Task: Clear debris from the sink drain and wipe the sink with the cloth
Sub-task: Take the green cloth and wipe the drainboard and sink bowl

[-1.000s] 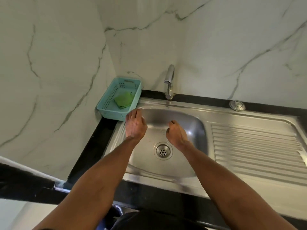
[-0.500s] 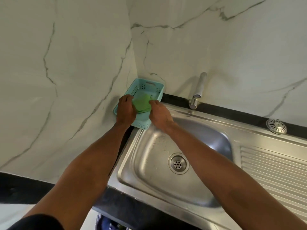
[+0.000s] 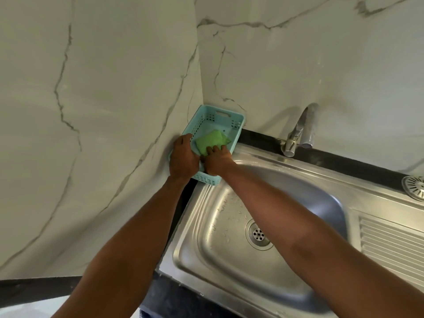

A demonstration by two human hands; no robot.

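Observation:
A folded green cloth (image 3: 212, 139) lies in a light blue plastic basket (image 3: 238, 125) in the corner, left of and behind the sink. My right hand (image 3: 218, 162) reaches into the basket, its fingers closed on the cloth's near edge. Beside it, my left hand (image 3: 183, 157) grips the basket's left rim against the wall. The steel sink basin (image 3: 220, 260) is wet with droplets. I see no debris on its round drain (image 3: 258, 235).
A chrome tap (image 3: 300, 129) stands behind the basin. To the right is a ribbed drainboard (image 3: 390, 244), with a loose metal strainer cap (image 3: 414, 187) on the black counter behind it. Marble walls close in the left and the back.
Both hands left the basin and went up left to the basket. The cloth, held between both hands half a second ago, now lies lower under my right fingers, and my left hand is on the rim.

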